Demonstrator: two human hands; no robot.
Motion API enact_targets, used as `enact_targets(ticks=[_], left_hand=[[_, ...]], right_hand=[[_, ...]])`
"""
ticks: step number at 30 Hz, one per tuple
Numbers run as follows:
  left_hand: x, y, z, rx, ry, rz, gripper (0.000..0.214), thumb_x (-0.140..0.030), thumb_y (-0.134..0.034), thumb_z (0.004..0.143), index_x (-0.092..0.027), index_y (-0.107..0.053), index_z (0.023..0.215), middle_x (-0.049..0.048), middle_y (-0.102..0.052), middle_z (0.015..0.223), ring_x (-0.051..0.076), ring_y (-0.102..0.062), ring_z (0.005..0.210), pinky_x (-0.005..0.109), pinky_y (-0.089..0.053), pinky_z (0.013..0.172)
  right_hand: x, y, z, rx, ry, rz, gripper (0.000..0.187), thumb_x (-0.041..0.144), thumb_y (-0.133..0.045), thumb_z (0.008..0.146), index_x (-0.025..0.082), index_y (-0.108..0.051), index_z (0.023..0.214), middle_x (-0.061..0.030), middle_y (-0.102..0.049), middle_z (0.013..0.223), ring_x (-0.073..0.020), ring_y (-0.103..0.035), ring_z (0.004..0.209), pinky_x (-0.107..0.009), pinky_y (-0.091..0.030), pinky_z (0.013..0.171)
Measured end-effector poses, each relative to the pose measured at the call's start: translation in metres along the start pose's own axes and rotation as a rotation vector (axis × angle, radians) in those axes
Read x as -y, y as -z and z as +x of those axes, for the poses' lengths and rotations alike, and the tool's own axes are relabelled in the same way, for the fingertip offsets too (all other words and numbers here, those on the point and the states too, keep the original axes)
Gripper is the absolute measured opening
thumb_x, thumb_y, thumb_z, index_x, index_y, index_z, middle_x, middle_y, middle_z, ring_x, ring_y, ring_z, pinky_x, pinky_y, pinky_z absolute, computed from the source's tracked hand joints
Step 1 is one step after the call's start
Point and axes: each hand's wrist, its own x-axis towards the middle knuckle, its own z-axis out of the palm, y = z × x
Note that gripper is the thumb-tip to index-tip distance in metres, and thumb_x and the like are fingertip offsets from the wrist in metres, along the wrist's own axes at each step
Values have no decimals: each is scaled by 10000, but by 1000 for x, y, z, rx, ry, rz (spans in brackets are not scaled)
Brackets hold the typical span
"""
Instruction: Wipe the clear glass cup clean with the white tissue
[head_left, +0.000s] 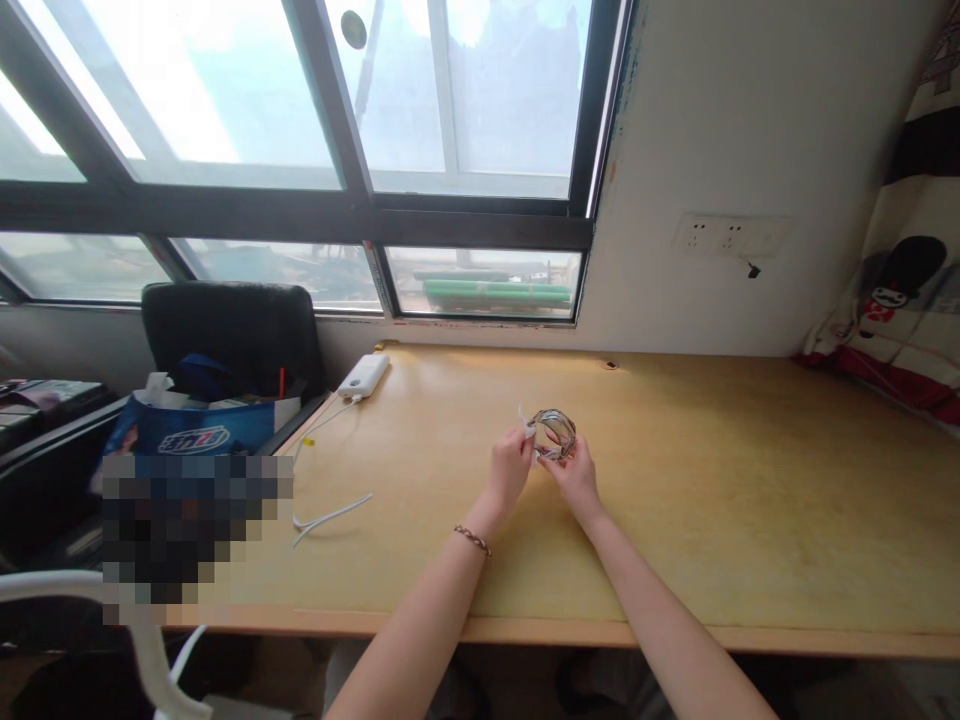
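Over the middle of the desk, my hands hold a round, hollow bundle of dark and silvery strands (559,416), shaped like a wide ring or coil; its exact kind cannot be made out. My left hand (511,462) is closed at its left side, pinching a thin white strip (524,416) whose end sticks up above the fingers. Fingers of my right hand (579,478) grip the bundle's lower right side, with the thumb side toward my left hand. A braided bracelet (473,541) circles my left wrist.
A white power bank (364,375) with a white cable lies at the desk's back left. Another white cable piece (334,514) rests left of my arms. Beside the desk, a blue bag (199,428) sits on a black chair (231,325). A patterned curtain (900,290) hangs at right.
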Motion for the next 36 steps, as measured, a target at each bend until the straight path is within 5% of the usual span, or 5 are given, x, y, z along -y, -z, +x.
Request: enact_targets(ticks=[9, 22, 26, 31, 36], left_hand=[[7, -11, 0, 24, 190, 10, 331, -330, -496, 699, -150, -463, 423, -28, -374, 401, 83, -303, 434, 218, -169, 456], [1, 11, 6, -44, 5, -4, 222, -329, -538, 726, -183, -549, 559, 25, -511, 576, 122, -409, 552, 217, -253, 554], [7, 0, 6, -20, 142, 2, 392, -428, -518, 713, -158, -490, 430, -9, -411, 430, 91, -327, 447, 224, -200, 479], [19, -17, 3, 233, 423, -242, 463, -546, -541, 625, -123, -505, 439, -21, -383, 400, 68, -307, 398, 218, -189, 435], [21, -19, 2, 161, 376, -109, 424, -476, -471, 696, -114, -510, 478, -13, -405, 424, 73, -340, 414, 210, -224, 440]], right_hand=[[1, 3, 5, -9, 40, -132, 527, 275, -735, 490, 171, -511, 956, -70, -618, 965, -209, -595, 850, -376, -483, 759], [15, 6, 1, 140, -116, 70, 406, 330, -650, 636, 178, -531, 993, -77, -605, 1033, -196, -613, 833, -343, -493, 749], [5, 5, 2, 68, -22, 104, 386, 267, -680, 612, 177, -499, 941, -80, -588, 1041, -191, -595, 883, -366, -462, 817], [4, 4, 4, 34, 97, 151, 374, 223, -672, 626, 199, -447, 923, -56, -589, 989, -175, -567, 929, -379, -413, 884], [2, 5, 5, 46, 86, 41, 392, 256, -685, 606, 193, -448, 911, -66, -594, 986, -187, -565, 920, -376, -425, 852]])
